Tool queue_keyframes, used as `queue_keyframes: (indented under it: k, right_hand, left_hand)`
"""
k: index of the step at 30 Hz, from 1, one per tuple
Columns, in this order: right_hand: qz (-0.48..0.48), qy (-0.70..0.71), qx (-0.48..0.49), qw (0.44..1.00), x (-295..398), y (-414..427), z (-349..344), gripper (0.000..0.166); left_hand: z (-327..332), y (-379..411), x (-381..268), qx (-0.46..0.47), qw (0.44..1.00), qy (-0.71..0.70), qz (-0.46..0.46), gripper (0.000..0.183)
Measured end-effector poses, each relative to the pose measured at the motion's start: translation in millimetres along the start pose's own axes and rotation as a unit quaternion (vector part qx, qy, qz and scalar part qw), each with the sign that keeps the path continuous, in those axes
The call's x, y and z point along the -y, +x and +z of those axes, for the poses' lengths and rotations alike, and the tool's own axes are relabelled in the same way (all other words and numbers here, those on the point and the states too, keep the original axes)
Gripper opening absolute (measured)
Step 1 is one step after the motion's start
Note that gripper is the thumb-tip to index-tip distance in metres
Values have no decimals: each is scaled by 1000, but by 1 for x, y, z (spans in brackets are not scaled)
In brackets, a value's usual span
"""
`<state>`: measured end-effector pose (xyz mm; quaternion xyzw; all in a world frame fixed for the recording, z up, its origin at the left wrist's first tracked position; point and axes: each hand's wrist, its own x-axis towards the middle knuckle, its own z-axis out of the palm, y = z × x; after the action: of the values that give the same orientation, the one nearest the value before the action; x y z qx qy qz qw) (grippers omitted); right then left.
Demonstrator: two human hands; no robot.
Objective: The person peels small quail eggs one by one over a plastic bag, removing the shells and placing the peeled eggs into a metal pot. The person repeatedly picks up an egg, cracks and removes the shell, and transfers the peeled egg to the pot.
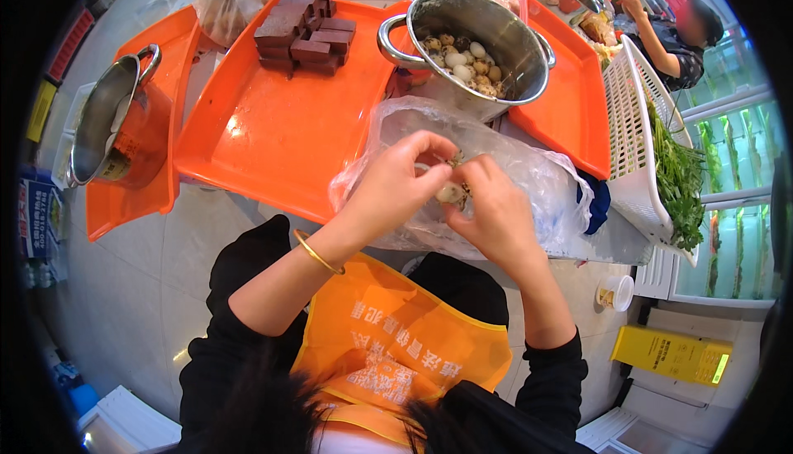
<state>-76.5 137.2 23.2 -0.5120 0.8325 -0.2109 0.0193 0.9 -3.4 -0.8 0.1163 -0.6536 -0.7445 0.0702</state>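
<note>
Between my fingertips is a small quail egg [450,194], partly bare and white, with speckled shell bits still on it. My left hand [406,172] pinches at the egg and its shell from the left, a gold bangle on that wrist. On the other side, the thumb and fingers of my right hand [495,212] grip the egg. Both hands are above a crumpled clear plastic bag [526,187] spread at the table's near edge. Just beyond it stands a two-handled steel pot [489,99] holding many quail eggs, some speckled in shell, others white and peeled.
An orange tray [291,138] at left carries stacked dark-brown blocks [310,26]. Another steel pot [102,119] sits tilted-looking on an orange tray at far left. A white basket [638,163] of leafy greens [675,175] stands right. Another person [669,45] works at the far right.
</note>
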Motion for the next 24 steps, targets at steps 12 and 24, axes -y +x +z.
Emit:
queue_keyframes:
  k: [12,24]
  right_hand:
    - [58,112,-91,988,7,6,-13,22]
    - [225,515,-19,827,-9,8,-24,20]
  left_hand:
    - [7,-1,-3,-30,986,82,139,13]
    - [15,-2,-9,-103,947,153,261,10]
